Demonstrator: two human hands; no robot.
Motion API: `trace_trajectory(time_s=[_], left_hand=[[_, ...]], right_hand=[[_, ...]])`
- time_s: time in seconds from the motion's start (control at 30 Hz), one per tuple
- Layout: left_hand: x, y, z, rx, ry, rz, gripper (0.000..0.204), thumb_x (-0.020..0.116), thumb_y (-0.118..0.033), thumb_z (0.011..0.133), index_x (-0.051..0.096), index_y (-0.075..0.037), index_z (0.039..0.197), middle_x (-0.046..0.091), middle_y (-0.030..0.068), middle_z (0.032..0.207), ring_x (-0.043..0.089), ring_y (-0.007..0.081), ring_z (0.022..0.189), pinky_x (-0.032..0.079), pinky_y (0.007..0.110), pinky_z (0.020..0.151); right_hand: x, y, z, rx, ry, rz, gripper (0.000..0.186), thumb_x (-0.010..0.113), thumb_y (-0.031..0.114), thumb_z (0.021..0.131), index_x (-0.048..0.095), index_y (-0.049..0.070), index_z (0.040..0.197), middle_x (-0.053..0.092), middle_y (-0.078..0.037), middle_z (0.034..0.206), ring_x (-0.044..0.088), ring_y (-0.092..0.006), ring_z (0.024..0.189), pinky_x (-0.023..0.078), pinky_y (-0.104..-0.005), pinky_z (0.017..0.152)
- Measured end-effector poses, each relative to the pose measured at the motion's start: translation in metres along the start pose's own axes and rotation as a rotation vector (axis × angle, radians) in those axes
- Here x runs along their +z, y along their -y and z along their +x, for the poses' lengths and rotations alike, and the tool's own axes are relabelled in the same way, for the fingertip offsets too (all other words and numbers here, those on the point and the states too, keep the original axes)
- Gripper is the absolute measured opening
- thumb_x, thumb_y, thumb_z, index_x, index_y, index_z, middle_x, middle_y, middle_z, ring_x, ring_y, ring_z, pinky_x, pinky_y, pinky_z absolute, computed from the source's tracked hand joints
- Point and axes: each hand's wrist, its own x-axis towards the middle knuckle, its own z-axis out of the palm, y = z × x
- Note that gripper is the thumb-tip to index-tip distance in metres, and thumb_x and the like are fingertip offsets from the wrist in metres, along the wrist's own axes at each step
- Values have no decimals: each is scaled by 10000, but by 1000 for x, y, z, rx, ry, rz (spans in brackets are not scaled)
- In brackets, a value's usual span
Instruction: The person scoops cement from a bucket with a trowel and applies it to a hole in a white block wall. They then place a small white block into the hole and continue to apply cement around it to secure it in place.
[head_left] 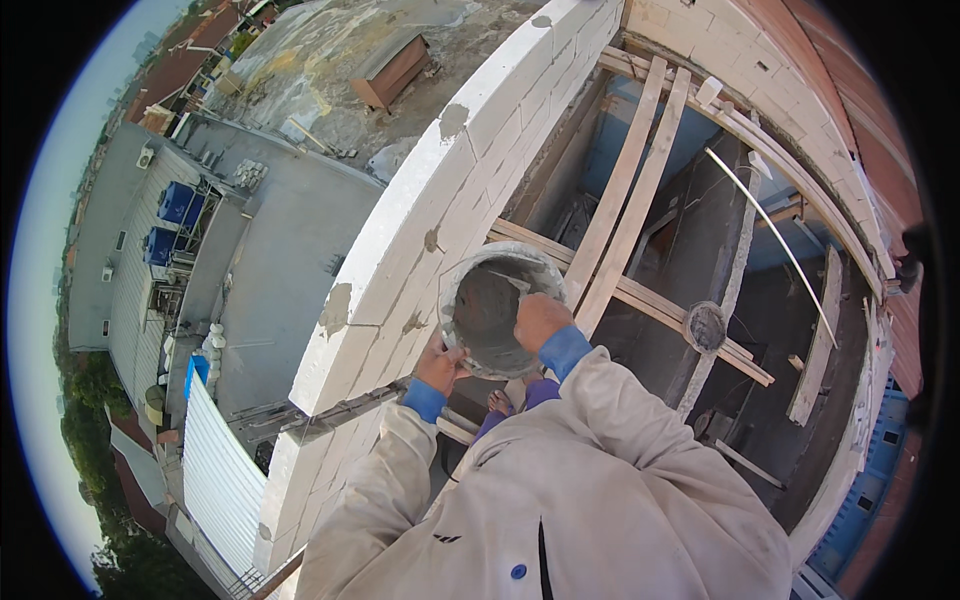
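Observation:
A round, mortar-crusted bucket [552,262] is in front of me, tilted so that I look into it; grey mortar [487,300] coats its inside. My left hand [440,366] is closed on the bucket's near left rim. Over the right side of the opening, my right hand [541,322] is in a fist on what looks like a mortar-smeared trowel [519,286], its handle hidden by the fingers. Left of the bucket rises a white block wall [440,200] with grey mortar patches on its joints and top.
Two long planks [628,190] span the deep opening ahead, crossing other timbers. A second mortar-crusted container [705,327] sits on the boards at right. My foot [500,402] shows below the bucket. Beyond the wall lies a lower grey roof [290,250].

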Motion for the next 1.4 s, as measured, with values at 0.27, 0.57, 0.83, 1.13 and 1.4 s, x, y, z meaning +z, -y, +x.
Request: trace_trajectory(time_s=[0.27, 0.57, 0.83, 1.13, 1.4], left_hand=[[46, -117, 5, 338, 99, 191, 508, 598, -23, 840, 569, -35, 1346, 677, 38, 988, 654, 105, 813, 577, 245, 659], [46, -130, -37, 523, 65, 295, 468, 607, -16, 849, 592, -22, 1316, 698, 58, 1021, 676, 133, 845, 580, 262, 707], [24, -134, -70, 602, 70, 268, 508, 599, -6, 856, 563, -41, 1362, 697, 60, 1070, 684, 129, 872, 589, 264, 707], [-3, -164, -78, 703, 141, 128, 444, 578, 5, 853, 563, -42, 1294, 695, 81, 1078, 714, 160, 871, 635, 294, 702], [0, -148, -81, 780, 40, 233, 427, 599, -25, 854, 604, -24, 1281, 692, 48, 1077, 666, 117, 866, 571, 262, 712]], right_hand=[[-81, 28, -64, -119, -19, -291, 287, 557, 95, 929, 651, -61, 1151, 631, -220, 1167, 705, -400, 991, 587, -466, 828], [-64, 55, -84, 20, -175, -233, 341, 558, 98, 929, 612, -28, 1242, 621, -179, 1170, 700, -346, 1033, 591, -450, 810], [-56, 77, -96, -112, -330, -202, 336, 561, 105, 928, 629, -1, 1239, 628, -142, 1171, 703, -330, 1000, 586, -456, 808], [-81, 130, -109, -256, -286, -229, 290, 568, 115, 918, 666, -16, 1156, 646, -178, 1155, 714, -360, 981, 586, -479, 812], [-85, 119, -91, -154, -490, -62, 258, 576, 131, 917, 668, -25, 1101, 646, -184, 1145, 711, -381, 962, 583, -485, 797]])
